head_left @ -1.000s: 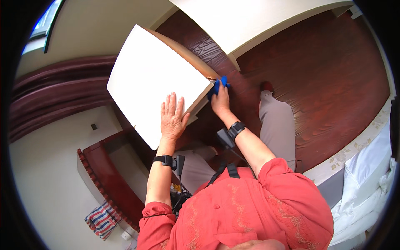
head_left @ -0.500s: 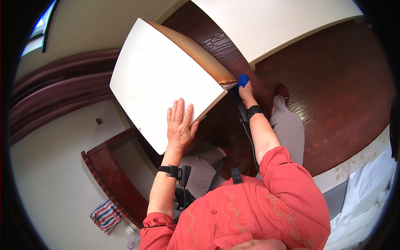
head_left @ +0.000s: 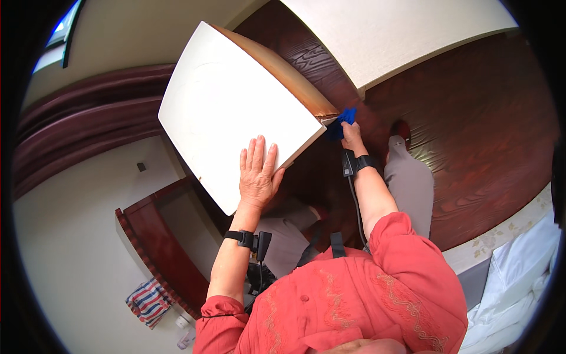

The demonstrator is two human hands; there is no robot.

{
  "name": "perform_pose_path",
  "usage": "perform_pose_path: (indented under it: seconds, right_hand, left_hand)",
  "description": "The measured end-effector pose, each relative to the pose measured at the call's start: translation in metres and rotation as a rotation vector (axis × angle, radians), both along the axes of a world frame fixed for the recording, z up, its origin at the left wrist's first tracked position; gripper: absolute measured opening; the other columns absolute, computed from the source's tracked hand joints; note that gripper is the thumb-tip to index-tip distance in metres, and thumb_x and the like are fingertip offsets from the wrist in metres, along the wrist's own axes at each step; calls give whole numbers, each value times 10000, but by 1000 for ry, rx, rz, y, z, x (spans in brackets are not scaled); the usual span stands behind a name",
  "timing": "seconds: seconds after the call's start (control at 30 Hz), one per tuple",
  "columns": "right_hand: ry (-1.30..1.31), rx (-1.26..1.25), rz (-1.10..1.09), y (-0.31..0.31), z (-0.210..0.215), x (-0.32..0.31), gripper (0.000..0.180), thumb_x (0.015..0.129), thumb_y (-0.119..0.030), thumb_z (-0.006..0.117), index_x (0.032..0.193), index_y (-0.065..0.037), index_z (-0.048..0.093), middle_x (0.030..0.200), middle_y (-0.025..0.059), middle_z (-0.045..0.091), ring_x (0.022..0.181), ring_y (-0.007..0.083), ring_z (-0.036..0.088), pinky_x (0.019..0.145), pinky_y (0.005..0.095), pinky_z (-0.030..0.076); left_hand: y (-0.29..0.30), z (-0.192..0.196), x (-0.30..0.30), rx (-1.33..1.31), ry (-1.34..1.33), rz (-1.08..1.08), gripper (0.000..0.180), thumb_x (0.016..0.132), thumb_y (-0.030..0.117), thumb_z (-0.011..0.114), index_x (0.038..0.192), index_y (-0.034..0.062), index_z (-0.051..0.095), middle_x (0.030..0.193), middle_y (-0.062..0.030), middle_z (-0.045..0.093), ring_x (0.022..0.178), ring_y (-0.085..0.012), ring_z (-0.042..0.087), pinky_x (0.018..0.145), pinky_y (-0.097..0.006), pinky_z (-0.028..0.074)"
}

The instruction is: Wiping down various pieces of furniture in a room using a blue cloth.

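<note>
My left hand (head_left: 256,180) lies flat, fingers stretched out, on the white top (head_left: 230,88) of a small box-shaped cabinet, near its close edge. The cabinet's brown side (head_left: 274,68) faces away to the right. At the cabinet's right corner my right hand (head_left: 352,138) is closed on a crumpled blue cloth (head_left: 348,115). Part of the cloth reaches in beneath the edge of the top, where I cannot make out what it touches. Black straps with small devices sit on both wrists.
A pale, large-topped piece of furniture (head_left: 407,41) stands at the far right, over a dark red wooden floor (head_left: 477,135). White bedding (head_left: 513,283) lies at lower right. Left are a maroon curtain (head_left: 94,118), a dark red wooden piece (head_left: 171,248) and a striped cloth (head_left: 149,302).
My right hand has shifted slightly toward me, its wrist turned, and the blue cloth now looks more spread out. My left hand stays flat on the white top.
</note>
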State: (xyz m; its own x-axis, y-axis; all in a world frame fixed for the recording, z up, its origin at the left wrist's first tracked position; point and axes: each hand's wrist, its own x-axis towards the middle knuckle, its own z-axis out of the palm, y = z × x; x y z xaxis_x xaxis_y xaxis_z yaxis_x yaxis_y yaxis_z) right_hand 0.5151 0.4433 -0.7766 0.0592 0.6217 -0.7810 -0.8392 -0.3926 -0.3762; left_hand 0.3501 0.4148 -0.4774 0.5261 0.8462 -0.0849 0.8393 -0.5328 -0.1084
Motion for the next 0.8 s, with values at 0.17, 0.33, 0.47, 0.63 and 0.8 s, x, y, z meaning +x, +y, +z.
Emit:
perform_pose_path:
  seconds: [0.17, 0.33, 0.47, 0.63, 0.8]
  right_hand:
    - [-120, 138, -23, -27, 52, -9, 158, 829, -23, 506, 958, -56, 592, 830, 23, 597, 715, 145, 592, 644, 317, 503]
    - [-389, 306, 195, -69, 162, -13, 190, 843, -49, 525, 1019, -22, 592, 864, 34, 606, 768, 131, 575, 695, 287, 457]
    - [-1199, 643, 290, -122, 259, -7, 467, 855, -99, 554, 1301, 3, 459, 1162, 263, 579, 1102, 422, 550, 938, 439, 439]
    - [-1574, 1054, 373, -145, 360, -21, 662, 805, -86, 653, 1406, -53, 376, 1248, 215, 535, 1168, 390, 496, 998, 437, 394]
    - [-1954, 1104, 901, -87, 350, -53, 726, 799, -371, 696, 1417, -158, 379, 1454, 176, 355, 1284, 450, 364, 1059, 528, 312]
  left_hand:
    - [-17, 19, -6, 7, -9, 0, 673, 810, 284, 671, 1415, 167, 398, 1521, -144, 267, 1405, -313, 257, 1136, -485, 199]
    - [-47, 45, -39, 45, -50, -3, 645, 848, 278, 633, 1426, 146, 378, 1526, -144, 256, 1411, -309, 244, 1139, -472, 194]
    - [-68, 58, -55, 28, -42, 6, 632, 880, 353, 581, 1441, 170, 353, 1526, -131, 249, 1417, -302, 222, 1141, -471, 196]
    - [-102, 84, -93, 30, -136, 115, 666, 891, 376, 567, 1452, 119, 316, 1532, -151, 225, 1420, -311, 209, 1137, -508, 165]
    - [-142, 83, -160, 429, -234, 616, 772, 848, 428, 610, 1454, 68, 297, 1521, -202, 210, 1411, -369, 184, 1118, -517, 202]
